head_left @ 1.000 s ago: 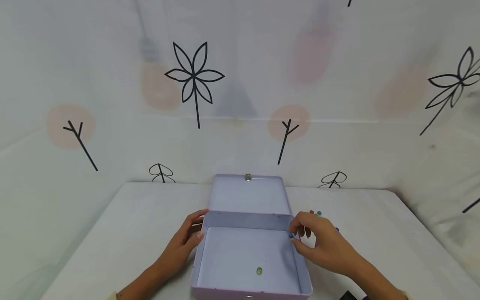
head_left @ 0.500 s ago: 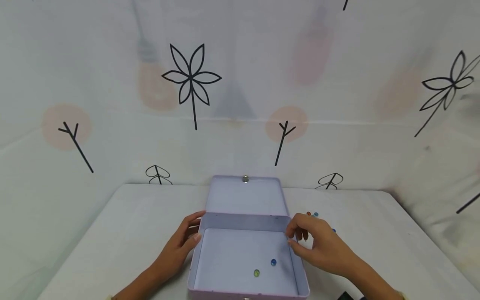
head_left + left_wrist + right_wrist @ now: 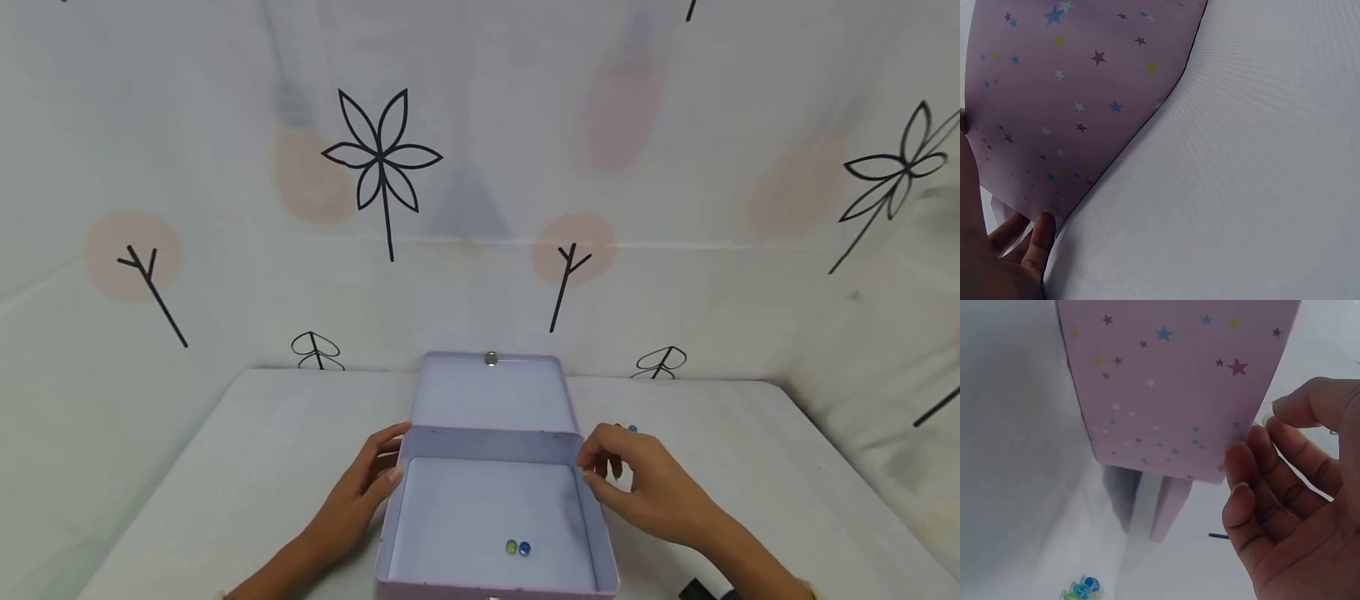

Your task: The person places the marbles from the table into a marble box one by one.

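Observation:
A lilac tin box (image 3: 480,508) lies with its lid (image 3: 491,392) flipped back. Inside, a green marble (image 3: 512,547) and a blue marble (image 3: 524,548) lie side by side near the front wall. My left hand (image 3: 360,492) holds the box at its back left corner, thumb at the rim. In the left wrist view, fingertips (image 3: 1041,237) touch the star-printed wall's corner. My right hand (image 3: 645,483) hovers at the right rim, its fingers loosely bent. I see nothing held between thumb and index finger.
Beyond my right hand, a light blue marble (image 3: 632,428) shows on the white table (image 3: 750,467). Several marbles (image 3: 1085,587) cluster at the bottom of the right wrist view. A dark object (image 3: 696,590) sits by my right forearm. Patterned cloth (image 3: 480,208) hangs behind.
The blue marble left my right hand's fingers, dropped into the box and rolled left beside the green one. Both hands stay nearly in place. A blue marble on the table is now hidden.

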Action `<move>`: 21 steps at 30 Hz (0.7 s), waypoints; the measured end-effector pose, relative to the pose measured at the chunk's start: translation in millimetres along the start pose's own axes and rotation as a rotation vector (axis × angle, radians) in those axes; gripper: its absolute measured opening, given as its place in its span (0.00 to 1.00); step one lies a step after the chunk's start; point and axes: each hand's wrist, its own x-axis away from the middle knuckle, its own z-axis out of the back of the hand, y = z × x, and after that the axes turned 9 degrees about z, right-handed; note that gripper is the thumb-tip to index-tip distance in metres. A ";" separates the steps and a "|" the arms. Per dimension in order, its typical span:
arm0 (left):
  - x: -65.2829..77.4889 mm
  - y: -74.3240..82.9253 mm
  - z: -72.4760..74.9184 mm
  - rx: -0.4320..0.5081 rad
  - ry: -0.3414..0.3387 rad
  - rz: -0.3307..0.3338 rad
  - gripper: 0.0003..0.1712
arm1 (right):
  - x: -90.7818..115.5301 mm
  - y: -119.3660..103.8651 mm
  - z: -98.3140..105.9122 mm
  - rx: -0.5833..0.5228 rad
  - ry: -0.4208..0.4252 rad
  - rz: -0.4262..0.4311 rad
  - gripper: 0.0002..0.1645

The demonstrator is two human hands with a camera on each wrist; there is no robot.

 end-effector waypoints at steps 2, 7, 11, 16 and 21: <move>0.5 -0.5 0.3 -0.003 0.001 0.002 0.31 | -0.2 1.2 1.2 0.010 -0.005 -0.020 0.28; 1.8 -0.7 1.1 0.006 -0.005 -0.007 0.31 | 0.1 3.4 4.6 0.046 -0.019 -0.076 0.27; 1.9 0.1 1.5 0.005 -0.002 -0.012 0.32 | 0.2 6.9 7.0 0.091 -0.041 -0.114 0.21; 0.4 0.0 1.0 -0.002 0.001 0.006 0.31 | 2.3 13.6 10.4 0.115 -0.027 -0.095 0.20; 0.1 -0.3 0.0 0.000 -0.001 0.003 0.31 | 7.1 23.8 12.1 0.128 -0.019 -0.099 0.20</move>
